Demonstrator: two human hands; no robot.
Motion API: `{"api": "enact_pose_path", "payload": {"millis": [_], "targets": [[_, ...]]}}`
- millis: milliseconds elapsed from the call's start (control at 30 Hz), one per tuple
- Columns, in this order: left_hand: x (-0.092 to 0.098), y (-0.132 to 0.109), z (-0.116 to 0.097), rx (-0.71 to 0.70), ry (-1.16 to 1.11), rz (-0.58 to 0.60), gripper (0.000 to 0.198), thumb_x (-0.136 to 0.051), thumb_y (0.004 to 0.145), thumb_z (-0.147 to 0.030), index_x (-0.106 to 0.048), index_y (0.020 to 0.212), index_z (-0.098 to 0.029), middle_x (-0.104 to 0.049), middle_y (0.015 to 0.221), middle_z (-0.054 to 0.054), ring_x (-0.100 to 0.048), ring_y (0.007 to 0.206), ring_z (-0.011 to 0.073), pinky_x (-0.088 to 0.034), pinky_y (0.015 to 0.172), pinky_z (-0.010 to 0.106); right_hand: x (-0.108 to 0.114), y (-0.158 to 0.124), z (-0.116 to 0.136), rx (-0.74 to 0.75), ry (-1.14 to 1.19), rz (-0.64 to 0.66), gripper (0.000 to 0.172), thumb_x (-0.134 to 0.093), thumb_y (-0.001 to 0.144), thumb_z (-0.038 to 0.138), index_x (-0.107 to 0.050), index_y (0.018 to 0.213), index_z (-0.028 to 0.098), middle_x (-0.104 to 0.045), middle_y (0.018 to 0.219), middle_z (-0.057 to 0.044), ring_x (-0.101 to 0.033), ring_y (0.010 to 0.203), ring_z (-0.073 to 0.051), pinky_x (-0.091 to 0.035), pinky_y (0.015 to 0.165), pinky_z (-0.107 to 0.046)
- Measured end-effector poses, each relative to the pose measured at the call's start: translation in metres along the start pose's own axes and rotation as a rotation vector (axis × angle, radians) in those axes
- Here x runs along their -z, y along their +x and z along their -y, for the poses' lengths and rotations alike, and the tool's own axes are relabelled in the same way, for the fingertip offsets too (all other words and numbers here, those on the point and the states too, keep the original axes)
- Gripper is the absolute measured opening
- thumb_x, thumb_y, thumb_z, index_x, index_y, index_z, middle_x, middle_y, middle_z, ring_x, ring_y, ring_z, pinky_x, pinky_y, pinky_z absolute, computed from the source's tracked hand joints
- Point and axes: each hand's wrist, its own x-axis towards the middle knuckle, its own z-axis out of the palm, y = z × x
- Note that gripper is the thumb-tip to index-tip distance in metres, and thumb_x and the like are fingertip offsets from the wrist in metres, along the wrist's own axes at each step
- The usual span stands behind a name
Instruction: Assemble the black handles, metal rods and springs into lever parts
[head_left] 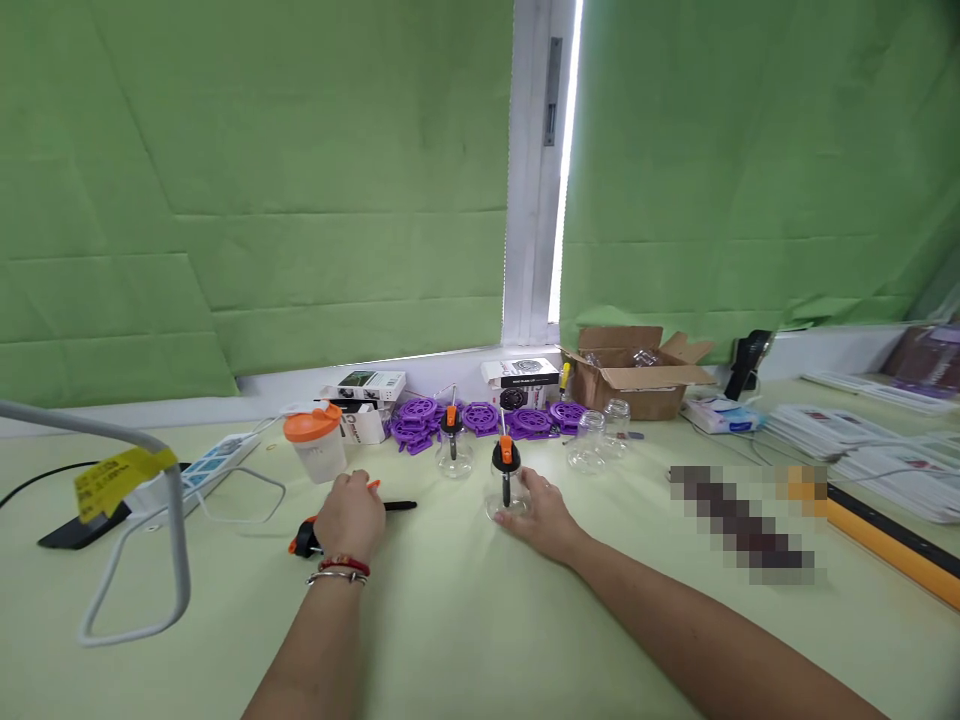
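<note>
head view: right hand (551,520), fingers curled round a lidded jar (505,480) on the table (435,620), seems to steady it; left hand (350,515) covers a black-and-orange part (305,538), grip unclear; lifting would need a pinch.

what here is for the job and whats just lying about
Likely in the job:
clear round jar with black-and-orange lid, at right hand
black-and-orange plastic part, at left hand

Likely lying about:
white power strip
blue-and-white soft packet
</note>
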Motion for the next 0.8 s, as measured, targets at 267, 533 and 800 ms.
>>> {"api": "enact_pose_path", "payload": {"millis": [267,533,800], "targets": [[-0.006,0.008,0.019,0.117,0.145,0.048,0.042,-0.042,0.077,-0.043,-0.062,0.091,-0.009,-0.063,0.093,0.021,-0.057,0.091,0.0352,-0.033,0.078,0.044,-0.025,0.041,-0.004,0.022,-0.314,-0.099,0.066,-0.052,0.074,0.057,-0.043,0.127,0.018,-0.047,0.130,-0.012,-0.034,0.124,-0.031,-0.020,0.101,-0.043],[-0.010,0.004,0.011,-0.032,0.168,0.113,0.033,-0.045,0.075,-0.036,-0.062,0.089,-0.011,-0.066,0.091,0.019,-0.059,0.089,0.0335,-0.031,0.079,0.043,-0.031,0.067,-0.006,-0.074,-0.381,-0.083,0.071,-0.044,0.078,0.059,-0.031,0.135,0.019,-0.053,0.123,-0.012,-0.036,0.122,-0.030,-0.020,0.097,-0.042],[-0.009,0.000,0.000,-0.118,0.126,0.174,0.033,-0.042,0.077,-0.040,-0.060,0.086,-0.014,-0.065,0.092,0.018,-0.060,0.086,0.0318,-0.036,0.078,0.043,-0.029,0.080,-0.005,-0.128,-0.386,-0.047,0.071,-0.043,0.080,0.059,-0.030,0.136,0.018,-0.056,0.119,-0.013,-0.038,0.121,-0.031,-0.021,0.096,-0.043]]}}
